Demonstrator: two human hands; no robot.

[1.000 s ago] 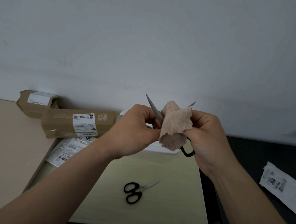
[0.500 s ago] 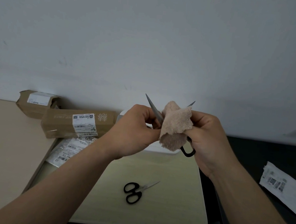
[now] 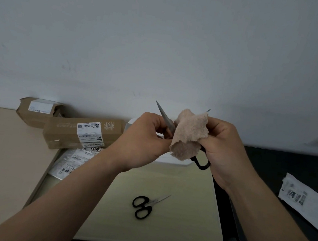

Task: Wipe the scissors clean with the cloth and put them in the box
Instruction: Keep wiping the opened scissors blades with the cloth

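Note:
I hold a pair of black-handled scissors (image 3: 165,119) spread wide above the table. My left hand (image 3: 144,144) pinches them at the base of the bare left blade. My right hand (image 3: 221,150) presses a pinkish-beige cloth (image 3: 189,135) around the other blade, and only that blade's tip shows above the cloth. One black handle loop hangs below my right hand. A second, smaller pair of scissors (image 3: 143,207) lies shut on the pale mat (image 3: 183,221). A white box (image 3: 175,162) sits behind my hands, mostly hidden.
Two brown cardboard parcels (image 3: 78,133) and labelled plastic bags (image 3: 73,162) lie at the back left. A white labelled bag (image 3: 303,198) rests on the dark surface at the right. A wall rises just behind the table.

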